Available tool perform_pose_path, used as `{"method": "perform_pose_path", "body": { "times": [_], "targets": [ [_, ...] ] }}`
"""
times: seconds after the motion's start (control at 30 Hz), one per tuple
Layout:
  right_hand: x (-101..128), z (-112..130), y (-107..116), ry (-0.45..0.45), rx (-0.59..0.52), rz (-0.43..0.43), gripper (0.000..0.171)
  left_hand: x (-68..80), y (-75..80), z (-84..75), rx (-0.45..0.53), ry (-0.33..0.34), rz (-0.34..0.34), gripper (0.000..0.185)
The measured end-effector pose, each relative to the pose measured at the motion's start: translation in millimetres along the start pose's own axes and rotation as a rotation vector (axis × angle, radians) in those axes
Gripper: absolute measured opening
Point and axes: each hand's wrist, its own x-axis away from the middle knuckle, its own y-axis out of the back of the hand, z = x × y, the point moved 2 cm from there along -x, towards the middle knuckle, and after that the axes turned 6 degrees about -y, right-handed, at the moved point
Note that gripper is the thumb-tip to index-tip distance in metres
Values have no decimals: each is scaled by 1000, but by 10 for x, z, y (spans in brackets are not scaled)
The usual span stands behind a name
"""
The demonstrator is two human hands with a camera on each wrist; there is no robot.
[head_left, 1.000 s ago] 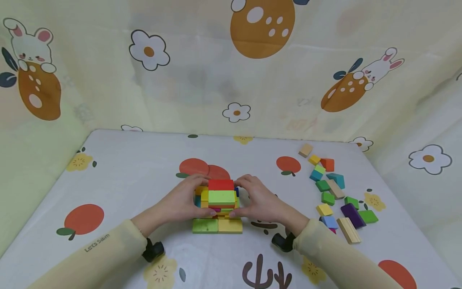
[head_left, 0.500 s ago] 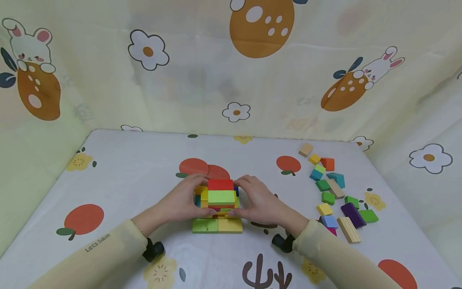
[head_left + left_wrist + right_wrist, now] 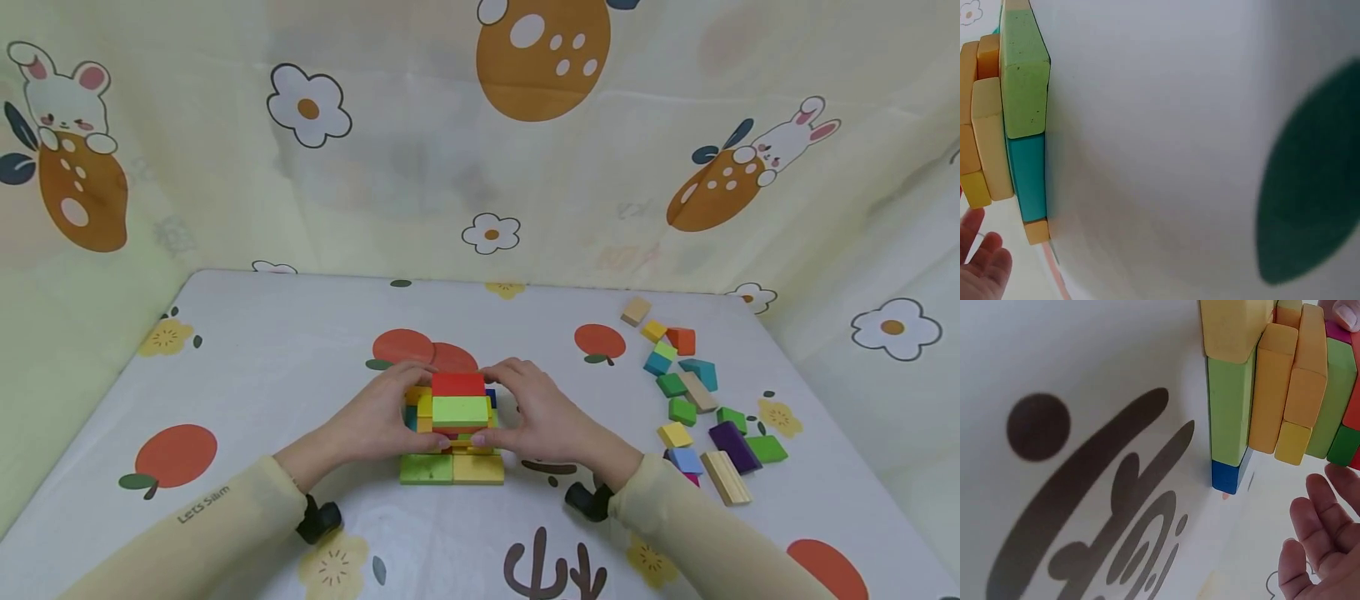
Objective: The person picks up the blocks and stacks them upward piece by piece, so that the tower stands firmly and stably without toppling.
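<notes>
A low stack of coloured blocks (image 3: 459,410) stands mid-table, topped by a red block (image 3: 459,383) and a lime one (image 3: 460,409), on a base of green (image 3: 426,469) and yellow (image 3: 478,469) slabs. My left hand (image 3: 397,412) curls round the stack's left side, thumb in front. My right hand (image 3: 510,408) curls round its right side the same way. The right wrist view shows the stack's side (image 3: 1230,406), my thumb tip (image 3: 1344,312) on a magenta block, and other fingers (image 3: 1319,544) just off the blocks. The left wrist view shows fingertips (image 3: 985,262) beside the teal block (image 3: 1027,178).
Several loose blocks (image 3: 697,400) lie scattered at the right, among them a purple one (image 3: 731,446) and a plain wood plank (image 3: 723,477). The printed tablecloth (image 3: 262,358) covers the table. Cloth walls close off the back and sides.
My right hand has slid slightly left, its fingers now closer over the red block. The left hand and the stack stay put.
</notes>
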Motion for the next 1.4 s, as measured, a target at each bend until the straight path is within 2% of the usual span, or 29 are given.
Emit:
{"method": "perform_pose_path", "body": {
  "times": [0.27, 0.5, 0.8, 1.13, 1.4],
  "targets": [
    [-1, 17, 1, -34, -12, 9, 68, -12, -4, 14, 12, -10, -10, 63],
    [-2, 15, 38, 3, -42, 0, 81, -14, 3, 13, 11, 13, 1, 66],
    [-2, 33, 36, -18, -65, -3, 69, -13, -4, 8, 9, 51, 12, 71],
    [-14, 46, 28, -21, -63, 9, 70, 10, -19, 36, 59, 28, 4, 82],
    [-32, 31, 22, -7, -56, 8, 68, -15, -13, 21, 82, 15, -11, 75]
  ]
}}
